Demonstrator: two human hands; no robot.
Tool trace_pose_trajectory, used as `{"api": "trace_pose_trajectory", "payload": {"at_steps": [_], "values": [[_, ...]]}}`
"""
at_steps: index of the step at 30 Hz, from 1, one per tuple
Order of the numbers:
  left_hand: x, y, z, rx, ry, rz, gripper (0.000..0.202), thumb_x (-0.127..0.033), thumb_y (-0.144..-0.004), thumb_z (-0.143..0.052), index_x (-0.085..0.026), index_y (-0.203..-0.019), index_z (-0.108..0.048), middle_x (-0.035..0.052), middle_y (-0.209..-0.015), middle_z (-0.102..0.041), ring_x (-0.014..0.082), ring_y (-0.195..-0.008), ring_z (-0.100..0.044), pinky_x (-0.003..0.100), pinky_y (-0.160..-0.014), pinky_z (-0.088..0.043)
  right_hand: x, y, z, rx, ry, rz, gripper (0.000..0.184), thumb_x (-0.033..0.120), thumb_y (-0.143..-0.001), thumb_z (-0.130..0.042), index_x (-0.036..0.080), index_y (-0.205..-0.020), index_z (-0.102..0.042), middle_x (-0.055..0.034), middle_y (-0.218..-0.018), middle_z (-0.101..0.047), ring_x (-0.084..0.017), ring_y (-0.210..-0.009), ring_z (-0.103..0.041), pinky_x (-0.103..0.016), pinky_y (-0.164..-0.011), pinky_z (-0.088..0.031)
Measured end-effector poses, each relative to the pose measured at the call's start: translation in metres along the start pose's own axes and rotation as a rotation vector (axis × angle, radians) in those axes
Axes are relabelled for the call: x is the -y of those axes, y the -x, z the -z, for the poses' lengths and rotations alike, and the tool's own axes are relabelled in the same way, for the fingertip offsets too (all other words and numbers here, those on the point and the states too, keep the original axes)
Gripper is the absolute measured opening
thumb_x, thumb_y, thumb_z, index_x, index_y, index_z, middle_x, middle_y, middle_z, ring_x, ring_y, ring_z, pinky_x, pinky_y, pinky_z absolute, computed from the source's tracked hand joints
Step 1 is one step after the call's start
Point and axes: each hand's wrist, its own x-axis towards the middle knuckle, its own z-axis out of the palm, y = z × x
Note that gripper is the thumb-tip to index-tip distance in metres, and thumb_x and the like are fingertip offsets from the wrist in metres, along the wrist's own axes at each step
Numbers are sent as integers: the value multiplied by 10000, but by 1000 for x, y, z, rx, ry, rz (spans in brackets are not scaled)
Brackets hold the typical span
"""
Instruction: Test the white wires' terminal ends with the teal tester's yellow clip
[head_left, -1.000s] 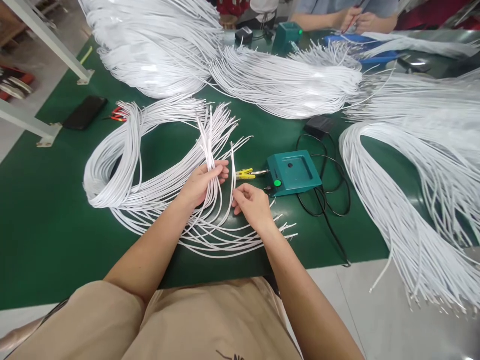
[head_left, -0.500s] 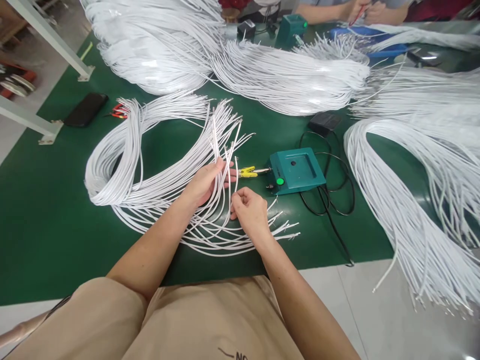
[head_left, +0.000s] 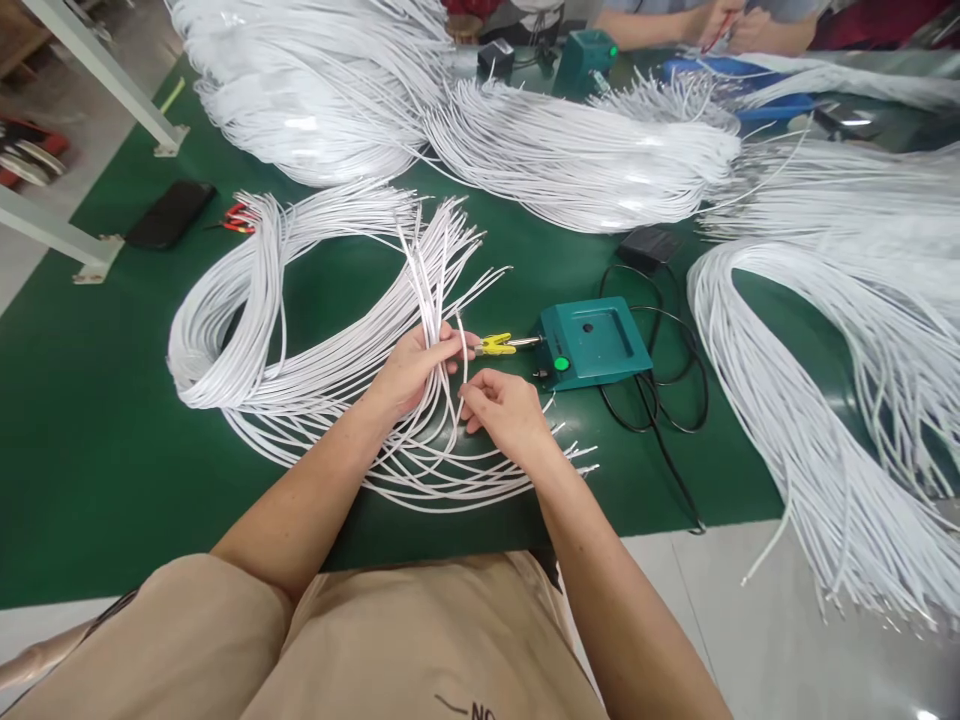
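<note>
My left hand (head_left: 420, 368) is closed around several white cables, their ends rising above the thumb. Close on its right, my right hand (head_left: 501, 408) pinches a single white cable (head_left: 464, 350) between thumb and fingers. Under and beside both hands spreads a looped bundle of white cables (head_left: 337, 365), its loose ends pointing right. A yellow-handled clip (head_left: 496, 344) on a metal lead lies just beyond my left fingertips. It joins a teal box (head_left: 592, 340) with a lit green button.
A phone (head_left: 171, 214) and red-handled pliers (head_left: 238, 217) lie at the left. Large white cable bundles (head_left: 585, 155) cover the back, and another bundle (head_left: 795, 400) hangs over the right edge. Black cord (head_left: 679, 490) trails from the box. Across the table, a person's hands (head_left: 735, 25) hold something red.
My left thumb has closed over the cables, gathering their upright ends closer together and leftward. My right hand has shifted slightly, still pinching a cable.
</note>
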Motion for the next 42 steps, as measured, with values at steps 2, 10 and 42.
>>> {"api": "trace_pose_trajectory", "payload": {"at_steps": [2, 10, 42], "values": [[-1, 0, 1, -7, 14, -11, 325, -281, -693, -757, -158, -742, -460, 29, -890, -678, 104, -782, -653, 199, -649, -463, 0, 0, -1, -15, -16, -17, 176, 266, -809, -514, 198, -651, -554, 45, -595, -656, -99, -477, -624, -214, -566, -449], [3, 2, 1, 67, -80, -71, 413, -246, -645, -797, -172, -739, -401, -12, -744, -641, 102, -670, -650, 184, -547, -402, 5, -14, 15, -231, -283, 72, 169, 339, -782, -605, 183, -822, -655, 32, -669, -631, -86, -563, -579, -209, -568, -477], [-1, 9, 0, 194, -286, -131, 241, -289, -809, -659, -172, -777, -451, 20, -769, -660, 119, -696, -638, 245, -629, -466, 5, -22, 27, -131, -458, 206, 148, 316, -726, -670, 176, -770, -690, 13, -768, -669, -106, -711, -569, -259, -728, -456]]}}
